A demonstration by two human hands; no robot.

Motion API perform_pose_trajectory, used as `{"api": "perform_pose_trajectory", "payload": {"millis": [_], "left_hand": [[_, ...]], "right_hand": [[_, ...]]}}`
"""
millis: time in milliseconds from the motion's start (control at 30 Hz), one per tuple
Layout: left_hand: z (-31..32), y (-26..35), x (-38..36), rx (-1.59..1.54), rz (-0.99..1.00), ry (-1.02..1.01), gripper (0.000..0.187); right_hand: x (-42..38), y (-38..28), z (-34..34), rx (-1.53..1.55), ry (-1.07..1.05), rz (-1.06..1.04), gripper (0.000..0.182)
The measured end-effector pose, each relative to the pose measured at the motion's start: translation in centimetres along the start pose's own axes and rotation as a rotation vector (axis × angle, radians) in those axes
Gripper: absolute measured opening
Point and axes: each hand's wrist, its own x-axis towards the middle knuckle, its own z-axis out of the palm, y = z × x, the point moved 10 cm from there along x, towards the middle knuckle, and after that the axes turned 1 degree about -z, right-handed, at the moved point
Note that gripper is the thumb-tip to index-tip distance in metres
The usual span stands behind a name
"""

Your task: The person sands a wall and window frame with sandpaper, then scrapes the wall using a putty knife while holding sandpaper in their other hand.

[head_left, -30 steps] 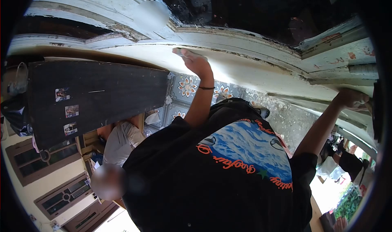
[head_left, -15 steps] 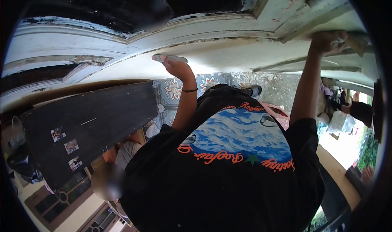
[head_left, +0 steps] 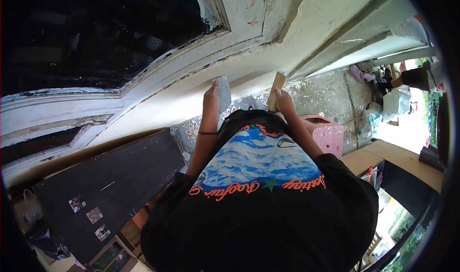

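My left hand (head_left: 211, 101), with a dark band on its wrist, grips a thin grey rectangular piece (head_left: 224, 94) held upright close to the pale wall (head_left: 187, 91). My right hand (head_left: 284, 102) is closed on the lower part of a flat tan rectangular piece (head_left: 276, 87), its upper end near the wall's base. What either piece is made of I cannot make out. Both hands are in front of my black printed shirt (head_left: 258, 214), a short gap apart.
Above the wall runs a window frame (head_left: 165, 63) with peeling paint. A black tabletop (head_left: 139, 171) bearing small pictures stands at left. To the right are a pink plastic stool (head_left: 327, 137), a stained floor (head_left: 321, 95), bags (head_left: 396, 102) and a wooden-topped desk (head_left: 407, 162).
My right hand has come down from the far right wall to near my left hand, keeping the tan piece. My left hand has lowered slightly, and the view has turned.
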Motion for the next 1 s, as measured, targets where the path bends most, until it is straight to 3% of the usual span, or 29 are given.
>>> {"api": "perform_pose_trajectory", "payload": {"millis": [33,133,333,400,467,500,567,633,733,800,967,1000], "left_hand": [[-0.4,0.4,-0.2,0.071,0.008,0.014,0.045],[-0.6,1.3,-1.3,0.191,0.023,0.033,0.046],[-0.5,0.8,-1.6,0.260,0.041,0.013,0.047],[-0.2,1.3,-2.2,0.226,0.036,0.015,0.047],[1.4,1.5,-3.6,0.276,-0.050,-0.153,0.046],[1.2,1.4,-3.6,0.265,-0.041,-0.140,0.046],[1.3,1.6,-4.1,0.207,0.099,-0.162,0.046],[1.2,2.5,-4.8,0.204,0.123,-0.170,0.044],[1.8,3.9,-5.7,0.176,0.203,-0.241,0.041],[2.9,2.8,-6.0,-0.006,0.001,-0.371,0.041],[4.1,0.4,-5.0,-0.455,-0.139,-0.432,0.038],[5.1,0.4,-5.3,-0.578,-0.191,-0.474,0.038]], "right_hand": [[-1.0,0.5,0.2,-0.067,-0.036,0.025,0.054],[-1.5,0.9,0.2,0.115,-0.123,0.113,0.050],[0.6,-5.4,-0.2,-0.420,-0.376,-0.168,0.030],[0.3,-7.4,-0.8,-0.478,-0.442,-0.257,0.028],[-1.2,-11.4,-2.0,-0.541,-0.516,-0.351,0.032],[-0.5,-11.5,-2.0,-0.550,-0.521,-0.367,0.032],[-0.2,-12.3,-1.5,-0.439,-0.555,-0.517,0.033],[-0.7,-13.8,-2.1,-0.397,-0.584,-0.441,0.032],[-2.0,-17.4,-3.9,-0.026,-0.538,-0.490,0.032],[-1.1,-16.9,-3.7,0.016,-0.536,-0.434,0.032],[-1.0,-16.1,-4.8,0.131,-0.379,-0.340,0.032],[-1.3,-16.1,-4.6,0.083,-0.353,-0.426,0.034]]}}
